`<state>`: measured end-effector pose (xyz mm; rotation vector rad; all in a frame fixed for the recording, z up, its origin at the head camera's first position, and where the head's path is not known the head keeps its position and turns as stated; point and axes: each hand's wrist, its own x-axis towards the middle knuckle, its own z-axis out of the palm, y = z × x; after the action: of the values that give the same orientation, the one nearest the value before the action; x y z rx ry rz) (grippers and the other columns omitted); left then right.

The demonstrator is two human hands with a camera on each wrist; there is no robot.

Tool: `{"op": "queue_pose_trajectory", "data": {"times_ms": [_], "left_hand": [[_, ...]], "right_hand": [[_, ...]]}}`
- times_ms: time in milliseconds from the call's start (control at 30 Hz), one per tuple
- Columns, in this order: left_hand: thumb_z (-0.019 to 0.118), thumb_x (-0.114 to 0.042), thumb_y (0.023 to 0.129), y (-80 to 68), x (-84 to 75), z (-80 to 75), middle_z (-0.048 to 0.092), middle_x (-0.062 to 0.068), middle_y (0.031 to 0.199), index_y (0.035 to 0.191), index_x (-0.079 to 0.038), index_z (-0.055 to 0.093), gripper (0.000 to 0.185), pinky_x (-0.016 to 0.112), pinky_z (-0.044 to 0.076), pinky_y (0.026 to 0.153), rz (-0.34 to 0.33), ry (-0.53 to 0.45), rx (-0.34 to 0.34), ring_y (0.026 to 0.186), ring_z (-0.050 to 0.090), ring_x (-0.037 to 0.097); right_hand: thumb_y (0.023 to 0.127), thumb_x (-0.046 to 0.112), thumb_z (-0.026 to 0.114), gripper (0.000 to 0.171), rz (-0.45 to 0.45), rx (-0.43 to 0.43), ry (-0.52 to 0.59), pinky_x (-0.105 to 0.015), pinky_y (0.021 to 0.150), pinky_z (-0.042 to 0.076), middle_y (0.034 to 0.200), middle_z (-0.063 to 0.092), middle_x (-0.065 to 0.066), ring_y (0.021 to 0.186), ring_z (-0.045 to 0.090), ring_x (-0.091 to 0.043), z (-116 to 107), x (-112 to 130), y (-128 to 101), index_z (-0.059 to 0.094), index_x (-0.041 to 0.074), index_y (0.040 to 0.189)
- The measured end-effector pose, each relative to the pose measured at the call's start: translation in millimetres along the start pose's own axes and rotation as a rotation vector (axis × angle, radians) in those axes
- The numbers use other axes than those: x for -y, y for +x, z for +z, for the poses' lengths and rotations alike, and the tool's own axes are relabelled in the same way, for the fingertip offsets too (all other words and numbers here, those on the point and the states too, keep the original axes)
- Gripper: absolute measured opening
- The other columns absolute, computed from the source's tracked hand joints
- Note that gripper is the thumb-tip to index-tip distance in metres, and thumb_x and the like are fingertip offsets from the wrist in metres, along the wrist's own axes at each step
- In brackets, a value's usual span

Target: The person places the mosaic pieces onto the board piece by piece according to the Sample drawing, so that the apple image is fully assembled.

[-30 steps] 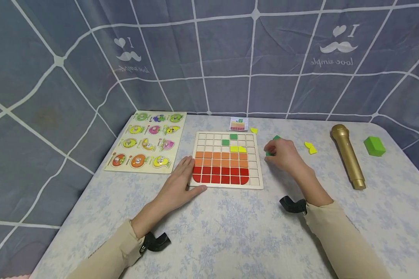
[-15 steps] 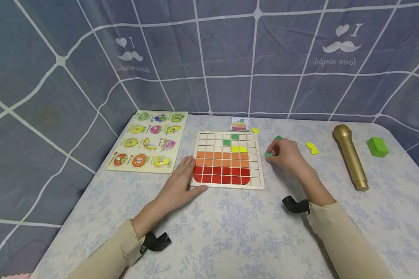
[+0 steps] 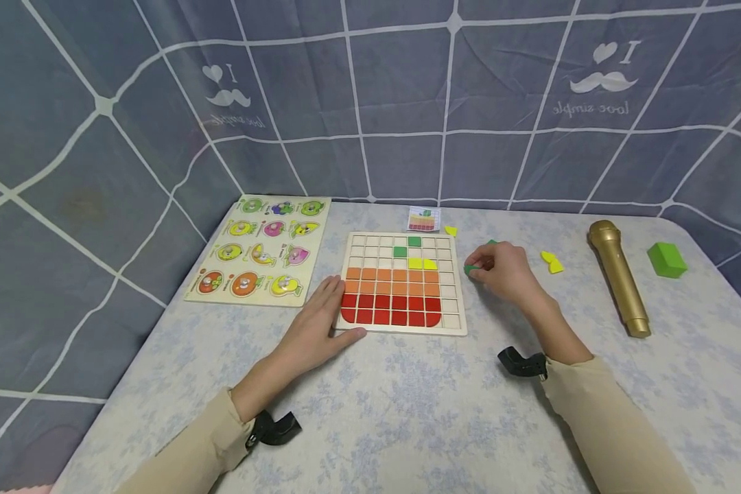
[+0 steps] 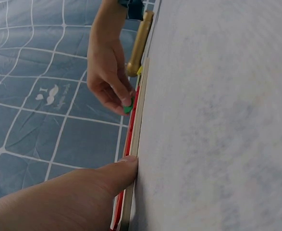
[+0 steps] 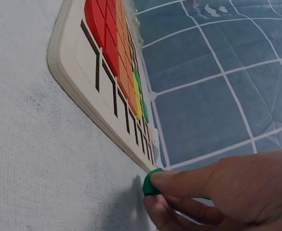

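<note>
A wooden grid board [image 3: 453,328] lies mid-table, its lower rows filled with red and orange tiles, with two yellow and two green tiles above. My right hand [image 3: 500,271] hovers just right of the board and pinches a small green tile [image 3: 470,269], seen in the right wrist view as the green tile [image 5: 152,183] between thumb and finger, near the board's edge [image 5: 78,82]. My left hand [image 3: 318,322] rests flat on the table, its fingers touching the board's left front corner; the thumb [image 4: 116,173] lies against the board's rim [image 4: 137,139].
A fruit peg puzzle [image 3: 262,248] lies left of the board. A small pattern card [image 3: 422,219], loose yellow pieces [image 3: 551,261] and another green piece [image 3: 491,243] lie behind and right. A gold microphone [image 3: 619,277] and a green block [image 3: 665,259] sit at far right.
My right hand has lifted the green tile off the table and drawn it slightly up and toward the board. The left hand has stayed put.
</note>
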<state>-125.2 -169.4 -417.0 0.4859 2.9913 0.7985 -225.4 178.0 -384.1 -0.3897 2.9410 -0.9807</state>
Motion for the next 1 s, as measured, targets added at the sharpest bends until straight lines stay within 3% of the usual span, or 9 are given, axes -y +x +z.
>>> {"op": "queue_pose_trajectory", "data": {"times_ms": [200,500,700,1000], "left_hand": [[0.077,-0.046,0.095,-0.5,0.7,-0.2,0.024,0.024,0.172,0.162,0.008,0.028,0.099,0.056,0.023,0.130,0.013,0.002,-0.017,0.163,0.017,0.039],[0.077,-0.045,0.095,-0.7,-0.3,0.0,0.025,0.025,0.172,0.162,0.008,0.028,0.099,0.056,0.023,0.130,0.009,0.001,-0.014,0.163,0.017,0.040],[0.077,-0.044,0.095,-1.4,-0.2,-0.9,0.023,0.024,0.173,0.163,0.007,0.027,0.099,0.057,0.023,0.130,-0.002,-0.017,-0.005,0.163,0.016,0.038],[0.075,-0.048,0.096,-1.7,0.1,-1.4,0.022,0.022,0.174,0.164,0.005,0.025,0.099,0.055,0.021,0.131,-0.012,-0.005,0.013,0.164,0.014,0.037]], "right_hand": [[0.097,0.002,0.070,0.017,-0.034,-0.070,0.048,-0.030,0.066,0.053,0.099,0.077,-0.020,0.093,0.073,-0.034,4,2,2,0.078,-0.002,0.113],[0.098,0.002,0.067,0.025,-0.078,-0.102,0.128,-0.037,0.078,0.048,0.103,0.076,-0.019,0.096,0.074,-0.034,14,16,13,0.077,0.002,0.122],[0.097,0.004,0.069,0.016,-0.071,-0.118,0.176,-0.038,0.078,0.048,0.097,0.075,-0.019,0.093,0.072,-0.034,26,33,33,0.079,0.000,0.108],[0.096,0.011,0.075,0.013,0.021,-0.252,0.250,-0.034,0.075,0.049,0.089,0.074,-0.018,0.082,0.068,-0.029,50,51,49,0.076,-0.001,0.098]]}}
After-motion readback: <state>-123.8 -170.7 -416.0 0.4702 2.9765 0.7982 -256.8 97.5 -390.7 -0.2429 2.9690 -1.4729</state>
